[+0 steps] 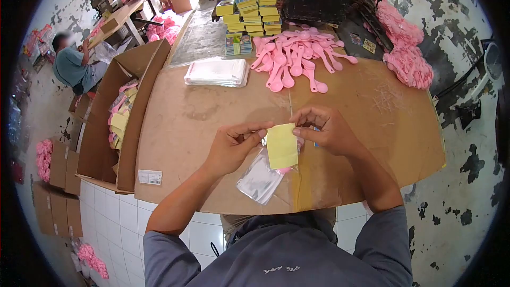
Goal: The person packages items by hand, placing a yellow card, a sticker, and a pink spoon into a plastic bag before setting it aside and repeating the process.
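From here I see both hands, left point(234, 146) and right point(324, 127), fingers pinching the top corners of a yellow card point(282, 146) over the desk point(212, 111), above clear plastic sleeves point(260, 178)

Both of the person's bare forearms are reaching forward from short dark grey sleeves, elbows bending outward and wrists angling inward. The left hand point(241, 143) is pinching with thumb and fingertips, its index finger stretching toward the other hand. The right hand point(321, 130) is arching palm-down, its thumb and index fingertip drawing close together. Both hands are meeting near the body's midline, just apart.
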`<state>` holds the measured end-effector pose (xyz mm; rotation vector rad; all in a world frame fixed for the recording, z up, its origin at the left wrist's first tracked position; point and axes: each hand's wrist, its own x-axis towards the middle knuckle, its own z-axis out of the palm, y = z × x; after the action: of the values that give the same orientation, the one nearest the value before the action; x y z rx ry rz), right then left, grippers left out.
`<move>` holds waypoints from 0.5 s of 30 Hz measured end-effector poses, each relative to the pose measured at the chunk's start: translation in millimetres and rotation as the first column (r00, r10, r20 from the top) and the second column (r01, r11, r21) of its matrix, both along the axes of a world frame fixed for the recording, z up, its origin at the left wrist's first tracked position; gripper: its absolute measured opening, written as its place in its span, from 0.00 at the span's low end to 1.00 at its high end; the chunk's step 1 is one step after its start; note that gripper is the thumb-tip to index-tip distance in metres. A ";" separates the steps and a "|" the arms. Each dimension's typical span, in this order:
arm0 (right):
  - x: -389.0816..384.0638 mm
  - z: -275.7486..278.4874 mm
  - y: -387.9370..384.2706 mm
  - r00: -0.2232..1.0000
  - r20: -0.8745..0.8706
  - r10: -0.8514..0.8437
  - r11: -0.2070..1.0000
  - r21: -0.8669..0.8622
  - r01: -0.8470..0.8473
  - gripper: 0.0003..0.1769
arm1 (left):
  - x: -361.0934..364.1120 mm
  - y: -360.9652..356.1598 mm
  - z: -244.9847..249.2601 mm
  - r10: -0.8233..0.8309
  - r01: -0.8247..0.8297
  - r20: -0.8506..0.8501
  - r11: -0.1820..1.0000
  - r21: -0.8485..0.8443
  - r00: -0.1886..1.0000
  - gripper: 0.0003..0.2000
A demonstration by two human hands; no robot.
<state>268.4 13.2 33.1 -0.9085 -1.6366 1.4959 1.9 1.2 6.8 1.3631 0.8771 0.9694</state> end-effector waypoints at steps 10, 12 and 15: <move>-4.3 10.0 -2.8 0.993 0.038 0.113 0.993 0.011 -0.114 0.22 | 10.3 -4.6 7.9 0.065 -0.067 0.170 0.998 0.006 0.983 0.18; -4.3 14.5 -2.5 0.994 0.016 0.106 0.994 -0.014 -0.106 0.22 | 8.5 -3.7 5.2 -0.013 0.015 0.108 1.000 -0.015 0.994 0.18; 2.6 10.0 3.8 1.000 0.020 0.020 0.998 0.058 -0.021 0.21 | -13.4 6.5 5.6 -0.091 0.088 -0.047 0.994 -0.066 0.995 0.16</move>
<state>271.0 17.0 43.1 -0.8791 -1.6992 1.4494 -11.5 7.6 12.4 1.3649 0.8696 0.8352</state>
